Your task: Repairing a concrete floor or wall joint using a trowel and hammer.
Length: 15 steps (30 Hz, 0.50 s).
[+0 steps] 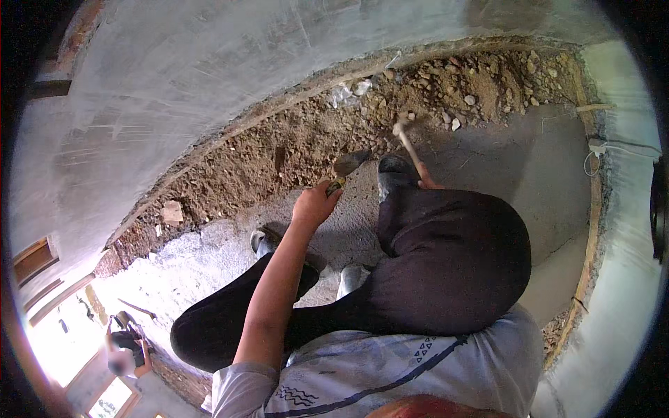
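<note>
My left hand (316, 207) is closed around the yellow-and-black handle of a trowel (350, 163). Its blade reaches over the edge of a strip of loose soil and stones (293, 153). Beyond my raised right knee, my right hand (428, 182) grips the pale wooden handle of a hammer-like tool (410, 146). That tool's head is smeared by motion, so its exact kind is unclear; it is near the stones. My knee hides part of the right hand. One of my shoes (394, 171) stands between the two tools.
A grey plastered wall (181, 76) runs behind the soil strip. Crumpled clear plastic (348, 93) and a broken block (171, 212) lie on the soil. A white socket with a cable (596, 146) hangs by the right wall. Another person (129, 352) is at the far lower left.
</note>
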### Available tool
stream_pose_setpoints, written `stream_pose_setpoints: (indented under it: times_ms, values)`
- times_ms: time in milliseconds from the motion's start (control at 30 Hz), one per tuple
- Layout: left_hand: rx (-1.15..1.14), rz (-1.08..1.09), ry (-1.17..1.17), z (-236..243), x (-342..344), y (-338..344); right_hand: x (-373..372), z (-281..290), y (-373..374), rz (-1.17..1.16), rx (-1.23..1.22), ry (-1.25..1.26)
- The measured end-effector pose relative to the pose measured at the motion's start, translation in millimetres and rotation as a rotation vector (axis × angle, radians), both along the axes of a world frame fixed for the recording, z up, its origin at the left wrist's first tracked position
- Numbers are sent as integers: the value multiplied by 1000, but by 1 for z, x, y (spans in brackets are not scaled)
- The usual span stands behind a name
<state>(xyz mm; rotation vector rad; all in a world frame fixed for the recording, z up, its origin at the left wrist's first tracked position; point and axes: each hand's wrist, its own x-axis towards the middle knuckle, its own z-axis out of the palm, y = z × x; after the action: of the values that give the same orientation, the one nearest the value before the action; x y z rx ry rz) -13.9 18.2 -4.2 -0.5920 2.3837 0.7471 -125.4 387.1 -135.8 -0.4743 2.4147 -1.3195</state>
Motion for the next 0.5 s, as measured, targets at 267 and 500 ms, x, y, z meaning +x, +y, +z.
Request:
stream_pose_setpoints:
  times_ms: [267,500]
  values:
    - [-45,35,-11,-8,16,-12,-18,126,-64,-610,-225,124]
    - [6,15,-3,-3,4,-8,18,-9,3,-72,-32,-49]
